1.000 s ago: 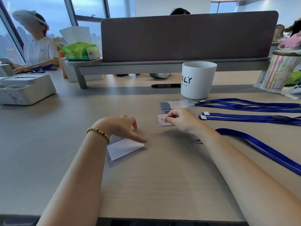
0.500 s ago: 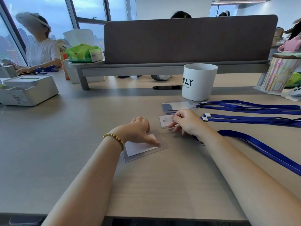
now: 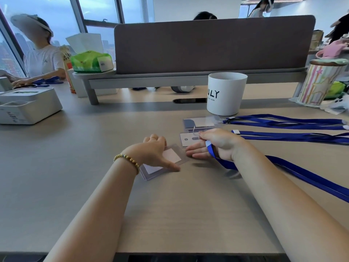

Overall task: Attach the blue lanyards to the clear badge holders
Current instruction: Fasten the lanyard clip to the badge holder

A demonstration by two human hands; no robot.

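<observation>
Nearest to the person, just in front of the white cup (image 3: pixel 225 93), the clear badge holder (image 3: pixel 162 163) lies flat on the worktop (image 3: pixel 170 214). The left hand (image 3: pixel 154 153) rests on it, thumb stretched along its near edge, fingers loosely bent and clamped on nothing. I judge the holder light, thin and slippery, so it should be pressed flat and taken at its slotted top edge. Just beside it, nearer the cup, the right hand (image 3: pixel 215 144) pinches the end of a blue lanyard (image 3: pixel 283 172), which looks soft and limp; the clip end is the place to hold. Half a second ago this hand was down on the small card; now it is lifted and turned, with the lanyard end raised. Beside the cup lie two other lanyards (image 3: pixel 283 122).
</observation>
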